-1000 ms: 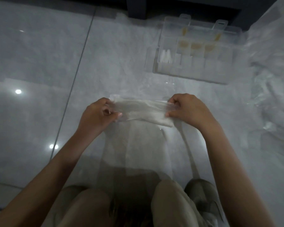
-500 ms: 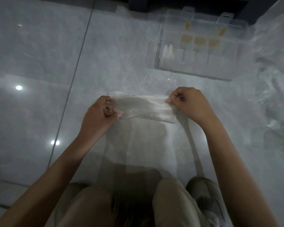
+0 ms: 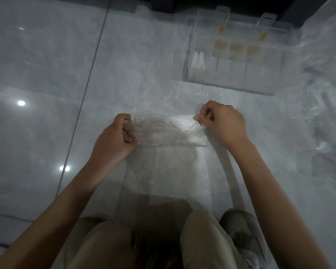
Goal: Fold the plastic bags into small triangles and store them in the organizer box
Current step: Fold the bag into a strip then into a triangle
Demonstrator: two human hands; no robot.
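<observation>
A clear plastic bag (image 3: 169, 131) is stretched between my two hands above the grey tiled floor, and its lower part hangs down toward my knees. My left hand (image 3: 114, 138) pinches the bag's left end with curled fingers. My right hand (image 3: 221, 123) pinches the right end between thumb and fingers. The transparent organizer box (image 3: 235, 78) lies open on the floor beyond my right hand. Folded white triangles (image 3: 198, 60) fill its left compartment and yellowish folded pieces (image 3: 236, 47) sit in several middle ones.
A heap of loose clear plastic bags (image 3: 326, 98) covers the floor at the right. A dark piece of furniture (image 3: 202, 4) stands behind the box. My knees and a shoe (image 3: 246, 233) are at the bottom.
Both hands have drawn the bag's top edge tauter and flatter, and the fold now lies wider between them. The box has not moved.
</observation>
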